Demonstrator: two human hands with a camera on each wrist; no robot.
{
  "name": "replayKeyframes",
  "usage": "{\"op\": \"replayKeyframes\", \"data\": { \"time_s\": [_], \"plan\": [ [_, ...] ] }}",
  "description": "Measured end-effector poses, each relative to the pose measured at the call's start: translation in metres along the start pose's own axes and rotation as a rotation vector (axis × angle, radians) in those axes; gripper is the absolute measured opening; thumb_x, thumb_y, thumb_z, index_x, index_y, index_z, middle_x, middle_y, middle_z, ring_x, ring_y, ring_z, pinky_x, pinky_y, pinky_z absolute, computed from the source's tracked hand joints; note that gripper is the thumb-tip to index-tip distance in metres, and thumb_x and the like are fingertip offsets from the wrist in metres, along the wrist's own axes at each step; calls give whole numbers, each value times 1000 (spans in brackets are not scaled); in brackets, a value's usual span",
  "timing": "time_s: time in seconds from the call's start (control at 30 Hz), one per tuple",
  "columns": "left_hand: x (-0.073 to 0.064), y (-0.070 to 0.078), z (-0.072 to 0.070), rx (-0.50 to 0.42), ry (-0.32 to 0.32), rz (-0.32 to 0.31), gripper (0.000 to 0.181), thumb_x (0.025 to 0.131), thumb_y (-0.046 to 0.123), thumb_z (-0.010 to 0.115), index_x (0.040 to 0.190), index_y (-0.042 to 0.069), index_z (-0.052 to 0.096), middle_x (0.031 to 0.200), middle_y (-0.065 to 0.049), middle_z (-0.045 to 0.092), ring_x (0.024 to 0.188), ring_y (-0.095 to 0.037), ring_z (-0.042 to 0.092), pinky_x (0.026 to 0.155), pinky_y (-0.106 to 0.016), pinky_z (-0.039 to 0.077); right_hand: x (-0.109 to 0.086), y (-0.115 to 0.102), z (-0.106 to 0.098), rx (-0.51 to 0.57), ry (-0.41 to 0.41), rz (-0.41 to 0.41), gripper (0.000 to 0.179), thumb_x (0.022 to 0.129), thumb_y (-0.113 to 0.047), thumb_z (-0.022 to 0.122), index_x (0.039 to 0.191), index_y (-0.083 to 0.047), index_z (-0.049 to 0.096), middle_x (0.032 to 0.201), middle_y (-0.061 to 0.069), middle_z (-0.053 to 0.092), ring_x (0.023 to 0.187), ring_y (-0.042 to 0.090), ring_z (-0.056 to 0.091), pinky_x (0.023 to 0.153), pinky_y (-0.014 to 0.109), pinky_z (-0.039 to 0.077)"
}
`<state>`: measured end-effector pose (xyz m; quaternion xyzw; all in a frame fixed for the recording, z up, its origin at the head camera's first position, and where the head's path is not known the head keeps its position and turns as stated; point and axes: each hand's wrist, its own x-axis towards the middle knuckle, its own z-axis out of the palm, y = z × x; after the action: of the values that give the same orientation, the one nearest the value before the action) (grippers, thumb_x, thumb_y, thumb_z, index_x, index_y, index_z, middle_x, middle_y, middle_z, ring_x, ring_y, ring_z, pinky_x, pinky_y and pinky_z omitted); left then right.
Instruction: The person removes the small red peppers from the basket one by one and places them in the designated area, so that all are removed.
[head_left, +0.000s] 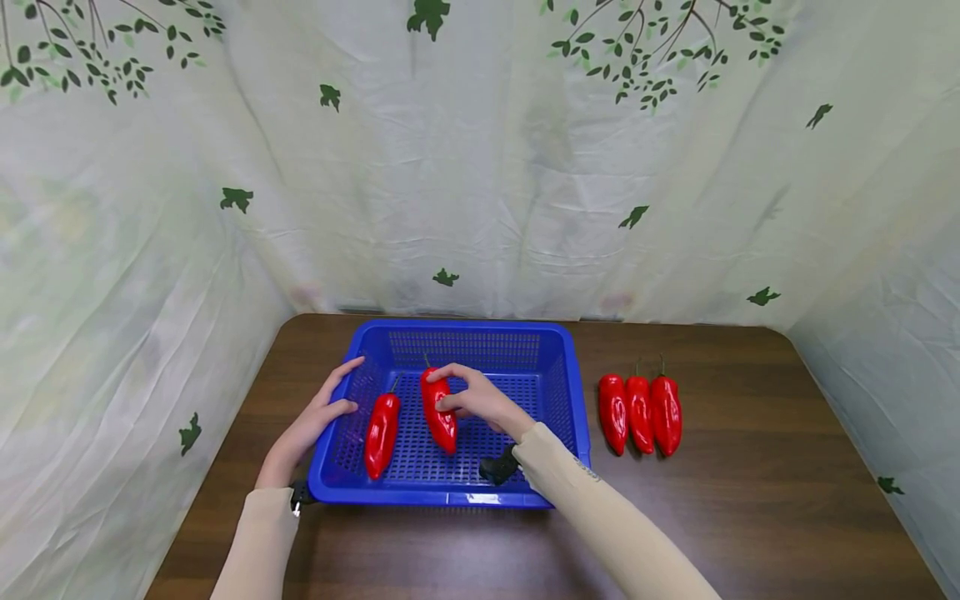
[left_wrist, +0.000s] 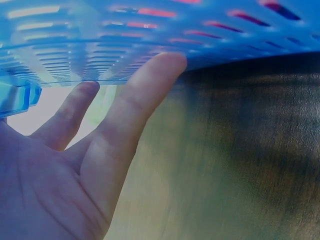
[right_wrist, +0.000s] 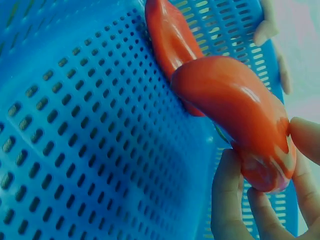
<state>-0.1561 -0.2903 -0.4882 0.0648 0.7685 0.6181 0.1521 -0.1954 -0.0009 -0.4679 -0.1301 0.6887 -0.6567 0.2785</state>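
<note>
Gripping a red pepper (head_left: 438, 410) near its stem end, the right hand (head_left: 480, 402) reaches into the blue basket (head_left: 558, 367) from the near side. The fingers and thumb are curled around the upper part of the pepper; the right wrist view shows fingertips (right_wrist: 227, 190) pressed against its glossy skin on both sides. The pepper hangs tilted, with its tip pointing toward the near wall of the basket. Whether the tip touches the perforated floor cannot be told.

The left hand (head_left: 315, 417) rests against the left wall of the basket. Its fingers are straight and slightly spread, laid over the rim, with the thumb on the outer side. The left wrist view shows the fingers (left_wrist: 145, 95) extended along the underside of the rim, gripping nothing.

A second pepper (head_left: 382, 433) lies on the basket floor, just to the left of the held one. In the right wrist view it sits directly behind the held pepper (right_wrist: 232, 112), close to it; contact between the two cannot be confirmed.

The held pepper is long, tapered, smooth and bright red, with a short green stem at the top.

Three more peppers (head_left: 640, 412) lie side by side on the brown wooden table (head_left: 750, 517), to the right of the basket and apart from it, stems pointing away from the person.
</note>
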Motion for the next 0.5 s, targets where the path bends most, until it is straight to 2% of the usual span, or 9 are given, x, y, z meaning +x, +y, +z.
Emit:
{"op": "replayKeyframes", "data": {
  "time_s": [0.5],
  "plan": [
    [1, 0, -1, 8, -5, 9, 66, 96, 10, 44, 153, 29, 16, 156, -19, 1, 135, -55, 15, 91, -63, 41, -16, -14, -25, 25, 34, -26, 41, 84, 6, 61, 123, -2, 57, 135, 19, 44, 100, 31, 59, 80, 43, 55]
  ]
}}
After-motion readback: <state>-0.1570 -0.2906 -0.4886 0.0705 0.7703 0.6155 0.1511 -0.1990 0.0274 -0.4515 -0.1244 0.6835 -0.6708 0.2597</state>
